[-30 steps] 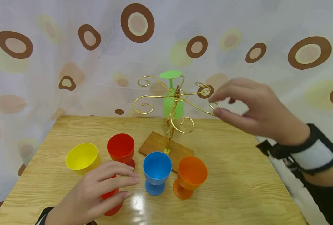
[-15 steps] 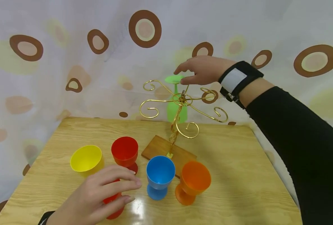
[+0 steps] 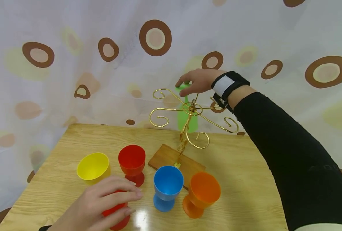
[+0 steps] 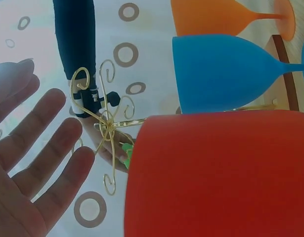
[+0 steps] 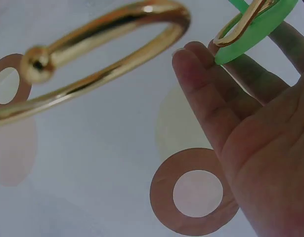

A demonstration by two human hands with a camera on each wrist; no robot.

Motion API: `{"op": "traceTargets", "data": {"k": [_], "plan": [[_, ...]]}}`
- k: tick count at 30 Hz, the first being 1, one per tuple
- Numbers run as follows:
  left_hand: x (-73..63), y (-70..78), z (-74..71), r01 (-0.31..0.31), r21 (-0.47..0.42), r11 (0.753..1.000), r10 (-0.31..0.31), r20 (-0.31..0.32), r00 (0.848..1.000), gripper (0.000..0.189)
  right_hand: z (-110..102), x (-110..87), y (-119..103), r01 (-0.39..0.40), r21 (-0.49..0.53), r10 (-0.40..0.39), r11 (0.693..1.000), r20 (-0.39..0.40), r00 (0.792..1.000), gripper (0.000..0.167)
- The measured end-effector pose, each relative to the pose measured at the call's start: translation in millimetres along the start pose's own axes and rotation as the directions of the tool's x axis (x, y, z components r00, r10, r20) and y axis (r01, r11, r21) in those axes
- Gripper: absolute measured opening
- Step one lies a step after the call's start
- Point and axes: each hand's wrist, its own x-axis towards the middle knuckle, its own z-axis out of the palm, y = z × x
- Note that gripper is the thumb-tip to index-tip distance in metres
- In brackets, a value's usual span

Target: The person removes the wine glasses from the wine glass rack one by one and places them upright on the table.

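A green goblet (image 3: 181, 122) hangs upside down from a gold scroll-armed rack (image 3: 192, 109), behind its post. My right hand (image 3: 199, 81) reaches over the rack and holds the goblet's round foot between thumb and fingers. In the right wrist view, the green foot (image 5: 253, 42) lies against the fingers, beside a gold hook. My left hand (image 3: 98, 203), fingers loosely spread, hovers over a red goblet (image 3: 121, 221) that it partly covers. The left wrist view shows a gap between those fingers and the red bowl (image 4: 216, 173).
On the wooden table (image 3: 246, 192) stand a yellow cup (image 3: 93, 168), another red goblet (image 3: 132, 160), a blue goblet (image 3: 168, 183) and an orange goblet (image 3: 204, 191). The rack's wooden base (image 3: 163, 157) sits behind the blue one. A patterned curtain (image 3: 58, 19) hangs behind.
My right hand has moved left from the rack's right hook to the green goblet's foot, then lowered onto it. My left hand stays about where it was. The head view has shifted slightly.
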Motion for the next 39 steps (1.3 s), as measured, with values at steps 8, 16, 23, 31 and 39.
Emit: {"op": "traceTargets", "data": {"k": [8,16,23,31,39], "plan": [[3.1,-3.4,1.7,-0.045,-0.013,0.999,0.045,-0.014,0.999,0.029,-8.9,-10.0,2.2,-0.066,0.009,0.066,0.998,0.008,0.998,0.066],[9.0,-2.3,0.2,-0.064,-0.024,0.998,0.064,-0.038,0.997,0.029,-20.9,-13.2,-14.5,-0.027,0.03,0.026,0.999,0.023,0.999,0.07],[6.4,3.7,4.3,0.002,-0.022,1.0,-0.003,-0.033,0.999,0.031,-31.6,-8.0,-30.8,-0.015,0.023,0.014,1.0,0.03,0.999,0.071],[7.7,-0.3,7.2,-0.022,-0.024,0.999,0.021,-0.047,0.999,0.031,-27.3,-0.9,-35.1,0.087,-0.03,-0.09,0.996,-0.147,0.985,0.06],[14.1,-5.5,2.2,-0.056,-0.007,0.998,0.055,-0.098,0.994,0.03,-25.0,-13.7,-57.4,0.267,-0.058,-0.269,0.962,-0.364,0.892,0.058]]}}
